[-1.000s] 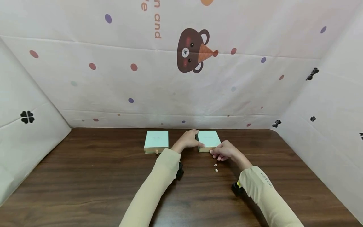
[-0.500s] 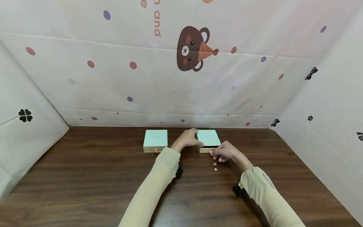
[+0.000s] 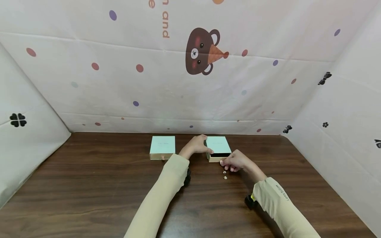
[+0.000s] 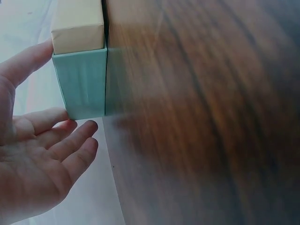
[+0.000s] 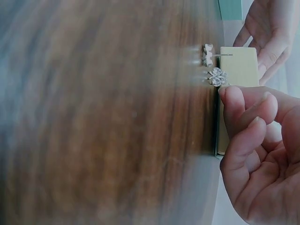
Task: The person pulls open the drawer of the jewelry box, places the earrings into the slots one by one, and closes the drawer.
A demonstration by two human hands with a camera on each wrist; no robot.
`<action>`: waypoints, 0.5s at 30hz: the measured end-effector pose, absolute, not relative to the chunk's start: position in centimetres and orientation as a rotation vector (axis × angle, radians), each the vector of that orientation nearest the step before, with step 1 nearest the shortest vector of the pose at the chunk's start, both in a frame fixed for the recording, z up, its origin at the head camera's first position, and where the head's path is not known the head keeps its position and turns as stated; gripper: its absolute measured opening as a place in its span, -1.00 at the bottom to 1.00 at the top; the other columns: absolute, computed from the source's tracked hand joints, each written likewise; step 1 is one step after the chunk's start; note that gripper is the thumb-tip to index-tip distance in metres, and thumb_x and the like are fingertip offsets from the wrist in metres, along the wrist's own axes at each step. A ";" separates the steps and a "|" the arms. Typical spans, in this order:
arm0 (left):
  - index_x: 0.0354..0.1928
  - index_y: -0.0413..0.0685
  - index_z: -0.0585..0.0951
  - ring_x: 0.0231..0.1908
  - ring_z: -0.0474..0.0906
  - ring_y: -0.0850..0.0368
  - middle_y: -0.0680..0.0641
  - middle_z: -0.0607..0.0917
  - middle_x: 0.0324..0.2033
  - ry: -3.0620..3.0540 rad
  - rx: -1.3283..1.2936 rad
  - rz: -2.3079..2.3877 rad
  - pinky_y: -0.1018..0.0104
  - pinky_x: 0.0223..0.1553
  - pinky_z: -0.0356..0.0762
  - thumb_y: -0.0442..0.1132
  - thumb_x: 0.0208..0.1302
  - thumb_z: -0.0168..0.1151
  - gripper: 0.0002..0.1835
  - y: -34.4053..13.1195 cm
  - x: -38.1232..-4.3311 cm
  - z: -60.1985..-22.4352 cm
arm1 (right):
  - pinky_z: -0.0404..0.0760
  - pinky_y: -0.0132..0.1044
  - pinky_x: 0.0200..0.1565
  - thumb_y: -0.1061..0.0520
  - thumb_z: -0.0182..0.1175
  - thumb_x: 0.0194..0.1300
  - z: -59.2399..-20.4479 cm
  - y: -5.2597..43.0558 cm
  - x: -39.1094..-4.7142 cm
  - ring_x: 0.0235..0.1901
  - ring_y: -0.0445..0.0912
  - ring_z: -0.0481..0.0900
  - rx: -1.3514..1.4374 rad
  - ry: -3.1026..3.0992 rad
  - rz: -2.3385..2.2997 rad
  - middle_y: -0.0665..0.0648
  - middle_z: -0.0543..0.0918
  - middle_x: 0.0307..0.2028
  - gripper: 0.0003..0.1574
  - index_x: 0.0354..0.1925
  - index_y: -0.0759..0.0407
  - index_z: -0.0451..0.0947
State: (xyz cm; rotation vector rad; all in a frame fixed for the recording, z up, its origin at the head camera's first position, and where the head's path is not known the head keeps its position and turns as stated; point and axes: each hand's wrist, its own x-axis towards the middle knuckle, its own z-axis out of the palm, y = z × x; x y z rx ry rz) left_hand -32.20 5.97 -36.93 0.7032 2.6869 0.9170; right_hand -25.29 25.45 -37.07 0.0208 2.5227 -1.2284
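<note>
Right of the closed box (image 3: 162, 144), the left grip (image 3: 196, 145) is clamping the drawer box (image 3: 218, 144) while the right grip (image 3: 236, 160) is pinching its tab (image 3: 221, 162), apparently calling for a slow, level pull.

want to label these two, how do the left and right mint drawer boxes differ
The right mint box has its drawer partly out; the left mint box has its drawer shut. The right mint box is held by the left hand, its pull tab pinched by the right hand; the left mint box is unheld, its pull tab free. Both have mint tops and cream drawer fronts.
</note>
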 end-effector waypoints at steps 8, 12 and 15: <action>0.31 -0.16 0.25 0.29 0.14 -0.05 -0.08 0.20 0.33 2.680 0.707 0.922 0.11 0.20 0.23 0.05 0.04 0.33 -0.16 5.9 -32.0 -36.7 | 0.38 -0.45 -0.72 0.16 0.26 0.10 -37.2 25.5 -24.9 -0.84 -0.30 0.32 0.020 2.532 -1.227 -0.03 0.53 -0.81 -0.72 -0.61 0.35 0.66; 0.31 -0.16 0.25 0.28 0.15 -0.06 -0.08 0.20 0.33 2.675 0.707 0.926 0.11 0.20 0.24 0.04 0.04 0.33 -0.17 5.9 -32.0 -36.5 | 0.37 -0.45 -0.73 0.15 0.27 0.09 -37.2 25.4 -24.7 -0.84 -0.30 0.31 0.026 2.535 -1.224 -0.02 0.53 -0.80 -0.72 -0.61 0.34 0.66; 0.31 -0.16 0.26 0.28 0.16 -0.05 -0.08 0.21 0.33 2.675 0.706 0.925 0.12 0.20 0.25 0.04 0.04 0.33 -0.17 5.8 -32.0 -36.6 | 0.36 -0.46 -0.73 0.15 0.27 0.08 -37.2 25.4 -24.6 -0.85 -0.29 0.30 0.034 2.535 -1.221 -0.02 0.53 -0.81 -0.74 -0.59 0.34 0.67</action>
